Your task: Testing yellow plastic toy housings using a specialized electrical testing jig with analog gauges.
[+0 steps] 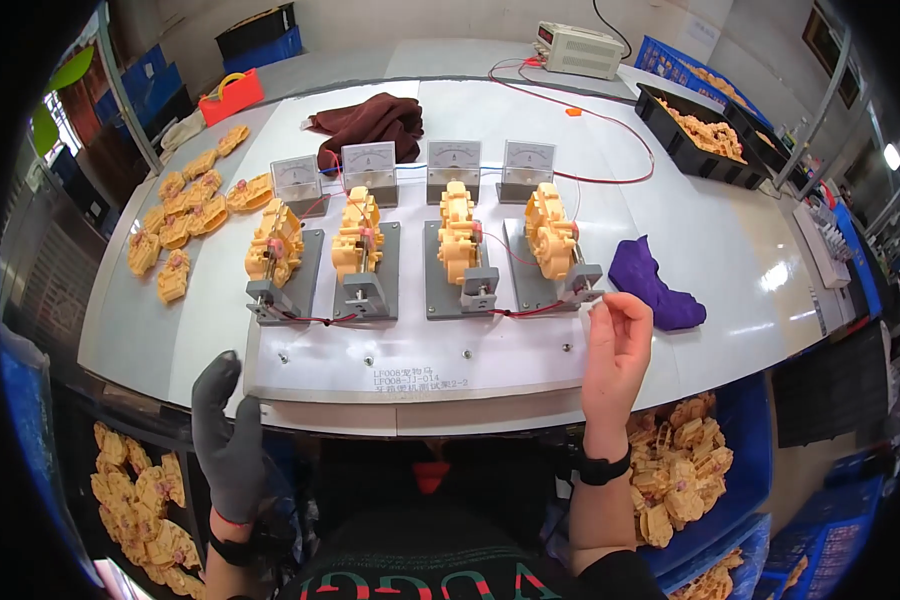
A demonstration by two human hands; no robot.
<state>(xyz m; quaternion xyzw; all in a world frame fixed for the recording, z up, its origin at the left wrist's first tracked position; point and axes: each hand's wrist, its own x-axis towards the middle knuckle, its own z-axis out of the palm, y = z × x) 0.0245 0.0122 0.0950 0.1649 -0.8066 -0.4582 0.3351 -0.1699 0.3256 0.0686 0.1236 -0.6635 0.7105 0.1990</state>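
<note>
Four-in-a-row grey test stands, several in all, each hold a yellow plastic gearbox; the rightmost gearbox (550,232) sits upright in its stand (530,285). My right hand (618,350), bare, is at the front right corner of that stand, beside its grey clamp (582,280). Its fingers are curled, with thumb and fingertips close together; what they pinch, if anything, is too small to make out. My left hand (228,440), in a grey glove, hangs at the table's front edge, fingers and thumb apart, holding nothing. Other gearboxes (458,235) (358,235) (274,245) fill the remaining stands.
Behind the stands are several analog meters (454,165). Loose gearboxes (175,225) lie at left, a brown cloth (370,128) behind, a purple cloth (655,285) at right. A power supply (578,50) and black bin (660,112) stand farther back. Bins of gearboxes (680,470) flank me below.
</note>
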